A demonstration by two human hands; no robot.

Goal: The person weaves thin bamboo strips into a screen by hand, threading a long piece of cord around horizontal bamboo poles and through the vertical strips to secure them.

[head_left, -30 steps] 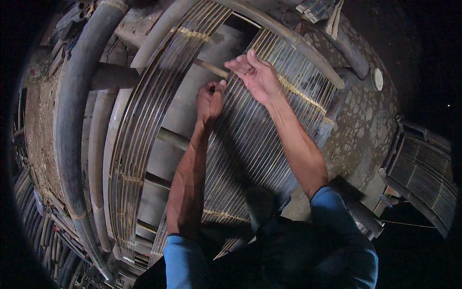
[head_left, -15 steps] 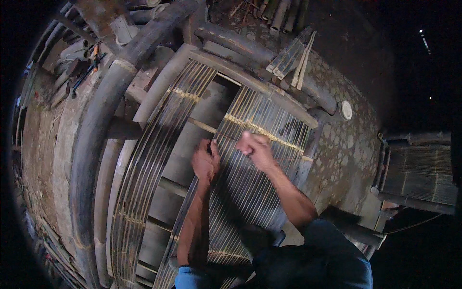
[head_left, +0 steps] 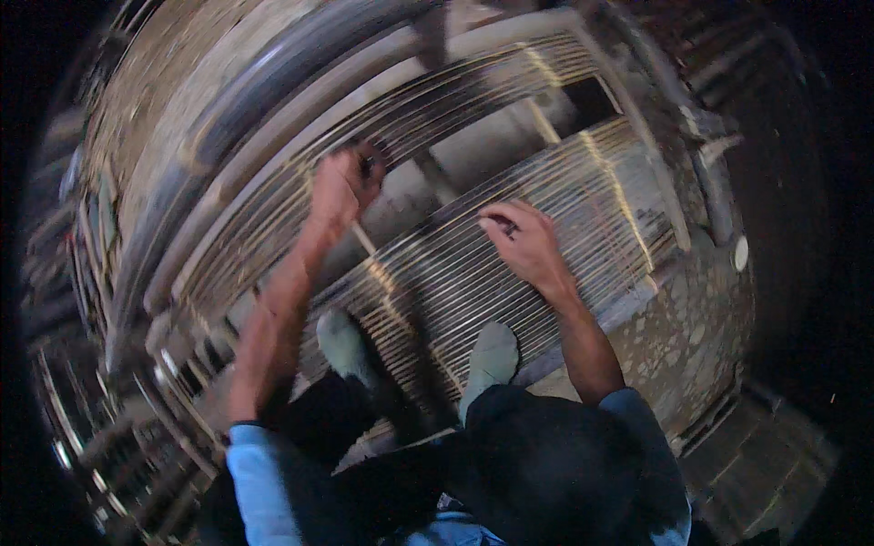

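Beneath my hands lies a bamboo bench top of thin parallel slats (head_left: 583, 182), bound by pale cross strips. A gap splits it lengthwise, showing a grey surface below. My left hand (head_left: 346, 187) is closed over the slat section on the far side of this gap, blurred by motion; a dark patch shows at its fingers. Above the nearer slat section, close to the gap, my right hand (head_left: 528, 241) has its fingers curled in, with darkness in the palm. Whether either hand grips a slat or a small thing is hidden.
My feet in pale green socks (head_left: 494, 355) rest on the slats. Thick bamboo poles (head_left: 218, 123) run along the far left side. An end rail (head_left: 651, 150) borders the slats at right. Stony ground (head_left: 706, 341) lies beyond the right edge.
My view has swung round, so the bench now lies more crosswise. My left hand has moved across the gap to the far slats, away from my right hand. My feet have come into view.
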